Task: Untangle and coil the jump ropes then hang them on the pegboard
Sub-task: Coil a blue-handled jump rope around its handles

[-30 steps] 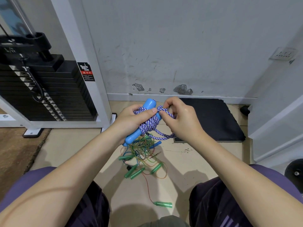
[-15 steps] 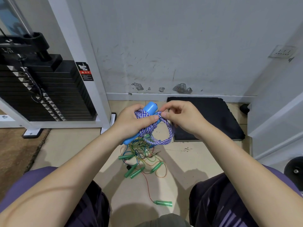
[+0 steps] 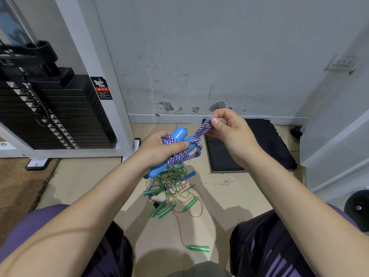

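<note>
— Holding what? A braided rope (image 3: pixel 180 154) wound around blue handles (image 3: pixel 175 136), left hand (image 3: pixel 159 150) curled around the bundle.

— And the right hand (image 3: pixel 229 130)? Pinching a rope loop above the bundle; tangled ropes (image 3: pixel 173 188) lie on the floor below it.

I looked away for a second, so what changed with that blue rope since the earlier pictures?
The right hand has drawn a loop of the braided rope up and away from the bundle, toward the wall. The left hand keeps its grip on the blue handles and wrapped rope. The tangle of thin ropes with green handles lies unmoved on the floor.
</note>
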The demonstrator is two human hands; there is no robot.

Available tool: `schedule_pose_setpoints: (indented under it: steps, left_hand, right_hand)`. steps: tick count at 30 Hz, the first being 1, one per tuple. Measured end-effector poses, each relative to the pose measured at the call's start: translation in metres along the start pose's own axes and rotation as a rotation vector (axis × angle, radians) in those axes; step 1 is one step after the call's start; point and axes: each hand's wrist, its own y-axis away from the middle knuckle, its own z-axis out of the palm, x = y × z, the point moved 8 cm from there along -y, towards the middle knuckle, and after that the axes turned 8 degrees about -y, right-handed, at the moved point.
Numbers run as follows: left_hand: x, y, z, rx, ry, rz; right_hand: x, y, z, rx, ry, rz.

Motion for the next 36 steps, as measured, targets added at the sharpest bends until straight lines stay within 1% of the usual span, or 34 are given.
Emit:
schedule_pose_setpoints:
  steps: [4,6,8,10,11,13,16,19,23,29,31,35,36]
  left_hand:
    - [-0.001,0.004,0.007,-0.081,0.147,-0.035]
    - [-0.004,0.007,0.009,-0.110,0.224,-0.062]
    - [-0.004,0.007,0.009,-0.125,0.337,-0.085]
    - [-0.002,0.005,0.005,-0.113,0.453,-0.088]
    - [-0.001,0.004,0.002,-0.091,0.491,-0.085]
    - [-0.001,0.003,-0.004,-0.044,0.530,-0.074]
    - [-0.006,0.002,-0.005,0.013,0.519,-0.065]
    - [-0.005,0.002,-0.002,0.025,0.468,-0.042]
    - [-0.001,0.004,-0.003,0.052,0.375,-0.016]
    - [0.005,0.006,0.001,-0.007,0.456,0.049]
    - [0.006,0.007,0.001,-0.011,0.425,0.055]
    - [0.005,0.009,-0.004,-0.009,0.440,0.006]
    - [0.004,0.009,-0.004,-0.016,0.430,-0.006]
  right_hand:
    - [-0.012,-0.002,-0.009,0.076,-0.124,-0.020]
    - [-0.008,-0.002,-0.008,0.059,-0.180,0.041]
    - [0.008,0.001,0.000,-0.003,-0.159,0.173]
    - [0.023,0.009,0.013,-0.137,-0.039,0.282]
    - [0.028,0.013,0.020,-0.200,-0.008,0.311]
    - [0.031,0.017,0.029,-0.250,-0.031,0.332]
    - [0.024,0.018,0.037,-0.272,-0.082,0.288]
    - [0.020,0.021,0.044,-0.309,-0.090,0.272]
    - [0.021,0.022,0.042,-0.252,-0.069,0.263]
    - [0.026,0.021,0.038,-0.157,-0.109,0.243]
    - [0.027,0.022,0.041,-0.189,-0.124,0.256]
    - [0.029,0.029,0.050,-0.370,-0.149,0.360]
    - [0.028,0.029,0.048,-0.377,-0.126,0.380]
